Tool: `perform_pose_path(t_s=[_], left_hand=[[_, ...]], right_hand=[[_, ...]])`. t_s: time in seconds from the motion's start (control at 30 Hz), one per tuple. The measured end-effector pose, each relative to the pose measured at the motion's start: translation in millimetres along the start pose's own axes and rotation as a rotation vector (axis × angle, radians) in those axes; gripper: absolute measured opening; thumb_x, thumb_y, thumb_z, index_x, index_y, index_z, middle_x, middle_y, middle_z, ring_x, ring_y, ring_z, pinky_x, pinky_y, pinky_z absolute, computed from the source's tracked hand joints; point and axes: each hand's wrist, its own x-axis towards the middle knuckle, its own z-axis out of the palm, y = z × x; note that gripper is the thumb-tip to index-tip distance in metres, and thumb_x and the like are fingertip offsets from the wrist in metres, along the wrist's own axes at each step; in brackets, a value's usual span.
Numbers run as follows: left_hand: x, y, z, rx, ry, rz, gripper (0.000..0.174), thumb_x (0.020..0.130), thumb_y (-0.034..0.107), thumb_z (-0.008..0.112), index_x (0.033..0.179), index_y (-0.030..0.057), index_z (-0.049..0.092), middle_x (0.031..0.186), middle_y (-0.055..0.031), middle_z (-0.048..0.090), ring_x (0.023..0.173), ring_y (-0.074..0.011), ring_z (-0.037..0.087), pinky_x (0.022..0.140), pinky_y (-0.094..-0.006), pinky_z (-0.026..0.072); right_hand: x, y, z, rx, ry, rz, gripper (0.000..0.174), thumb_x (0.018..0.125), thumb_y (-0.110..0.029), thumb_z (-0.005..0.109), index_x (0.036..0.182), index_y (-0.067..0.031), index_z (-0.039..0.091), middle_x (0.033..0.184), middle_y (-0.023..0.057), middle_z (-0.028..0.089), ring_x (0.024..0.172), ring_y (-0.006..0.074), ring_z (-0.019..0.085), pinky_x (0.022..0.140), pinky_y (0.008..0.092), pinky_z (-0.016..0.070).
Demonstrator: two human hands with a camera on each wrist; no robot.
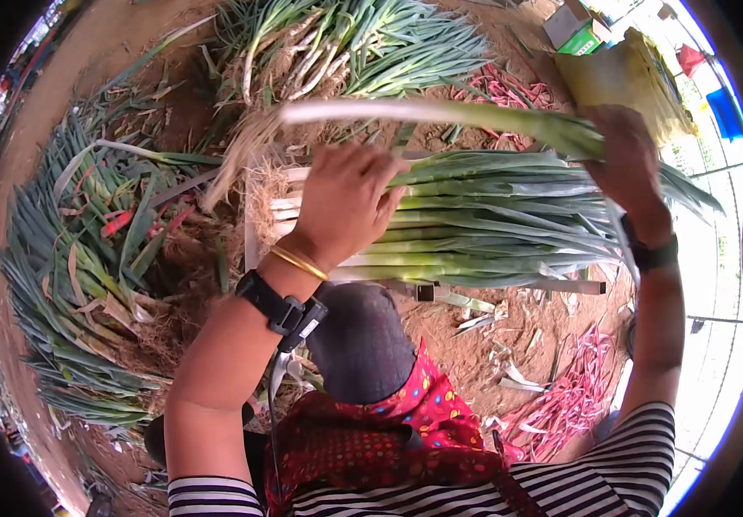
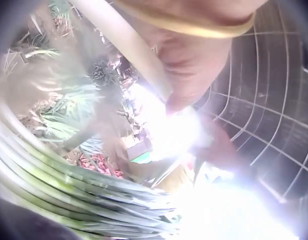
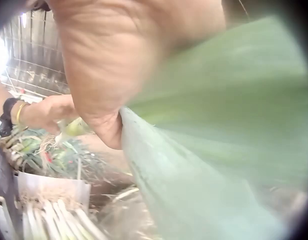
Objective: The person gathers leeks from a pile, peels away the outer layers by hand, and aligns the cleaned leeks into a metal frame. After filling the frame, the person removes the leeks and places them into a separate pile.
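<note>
A long leek (image 1: 440,115), blurred, stretches across above a bundle, its roots pointing left. My right hand (image 1: 621,151) grips its green leaves at the right; in the right wrist view broad leaves (image 3: 219,130) fan out from under the thumb. Just below the pale stalk is my left hand (image 1: 346,202), back up, its fingertips close to the stalk. In the left wrist view a pale stalk (image 2: 126,45) runs down to the thumb. I cannot tell whether the left fingers pinch it. Below both hands, leeks (image 1: 492,215) lie side by side, roots left.
The laid leeks rest on a low stand with a metal bar (image 1: 561,286) along its near side. Uncleaned leeks (image 1: 70,284) heap at the left, and another pile (image 1: 346,52) lies beyond. Pink-red ties (image 1: 561,396) are scattered on the soil. A yellow sack (image 1: 621,82) stands far right.
</note>
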Motion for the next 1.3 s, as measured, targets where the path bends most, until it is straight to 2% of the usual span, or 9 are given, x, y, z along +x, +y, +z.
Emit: perform_pose_path(t_s=[0.13,0.2,0.27,0.37,0.53,0.63,0.87,1.17,1.3], left_hand=[[-19,-39,63,-0.313,-0.487,-0.248,0.033,0.081,0.019,0.062,0.109,0.0032,0.052,0.107,-0.0121,0.057,0.101,-0.0293,0.055,0.093,-0.0391,0.0403],[-24,-50,90,-0.330,-0.545,-0.268,0.040,0.083,0.021,0.060,0.116,0.0023,0.048,0.116,-0.0138,0.052,0.109,-0.0300,0.050,0.097,-0.0388,0.0378],[-24,-58,115,-0.329,-0.763,-0.269,0.061,0.087,0.028,0.053,0.135,0.0011,0.029,0.139,-0.0179,0.032,0.129,-0.0302,0.032,0.107,-0.0367,0.0273],[-34,-60,161,-0.319,-0.774,-0.306,0.078,0.085,0.040,0.052,0.142,0.0027,0.014,0.141,-0.0187,0.025,0.132,-0.0321,0.023,0.109,-0.0407,0.0173],[-32,-56,174,-0.303,-0.823,-0.450,0.076,0.082,0.038,0.057,0.141,0.0084,0.021,0.140,-0.0147,0.027,0.128,-0.0334,0.027,0.106,-0.0483,0.0183],[-44,-53,169,-0.366,-0.666,-0.403,0.069,0.078,0.027,0.062,0.136,0.0119,0.029,0.132,-0.0130,0.033,0.118,-0.0349,0.035,0.101,-0.0488,0.0239],[-53,-45,165,-0.291,-0.627,-0.338,0.074,0.076,0.026,0.064,0.138,0.0126,0.027,0.133,-0.0116,0.031,0.117,-0.0353,0.035,0.102,-0.0483,0.0250],[-53,-43,161,-0.280,-0.646,-0.346,0.074,0.076,0.027,0.065,0.138,0.0107,0.028,0.133,-0.0131,0.032,0.119,-0.0346,0.035,0.103,-0.0454,0.0271],[-52,-44,162,-0.269,-0.638,-0.352,0.074,0.074,0.026,0.067,0.136,0.0076,0.031,0.132,-0.0142,0.033,0.119,-0.0350,0.036,0.103,-0.0443,0.0277]], right_hand=[[3,42,10,0.043,-0.062,-0.093,0.053,0.057,0.004,0.061,0.108,-0.0062,0.056,0.115,0.0119,0.056,0.115,0.0317,0.048,0.102,0.0395,0.0357],[0,43,24,0.201,-0.184,0.031,0.049,0.058,0.004,0.058,0.106,-0.0046,0.055,0.112,0.0135,0.056,0.111,0.0323,0.050,0.097,0.0398,0.0394],[7,36,28,0.404,-0.469,0.172,0.041,0.064,0.003,0.057,0.104,-0.0052,0.054,0.095,0.0173,0.057,0.088,0.0368,0.057,0.075,0.0397,0.0454],[17,20,43,0.538,-0.527,0.090,0.036,0.069,0.001,0.059,0.104,-0.0049,0.054,0.093,0.0157,0.059,0.084,0.0359,0.058,0.074,0.0389,0.0460],[38,-4,70,0.456,-0.490,-0.134,0.035,0.072,-0.010,0.065,0.106,-0.0072,0.057,0.092,0.0111,0.060,0.089,0.0308,0.057,0.077,0.0380,0.0456],[44,-15,107,0.348,-0.388,-0.348,0.035,0.073,-0.016,0.063,0.106,-0.0083,0.057,0.095,0.0100,0.061,0.092,0.0296,0.057,0.079,0.0389,0.0463],[27,-56,229,0.638,-0.651,-0.173,0.040,0.078,-0.020,0.064,0.114,-0.0079,0.053,0.096,0.0129,0.058,0.090,0.0324,0.056,0.079,0.0406,0.0444],[36,-48,235,0.613,-0.876,-0.171,0.042,0.080,-0.015,0.062,0.119,-0.0065,0.048,0.096,0.0189,0.059,0.094,0.0363,0.056,0.078,0.0421,0.0440],[35,-29,240,0.501,-0.701,-0.257,0.045,0.079,-0.005,0.060,0.121,-0.0102,0.049,0.100,0.0146,0.057,0.094,0.0329,0.056,0.079,0.0398,0.0453]])
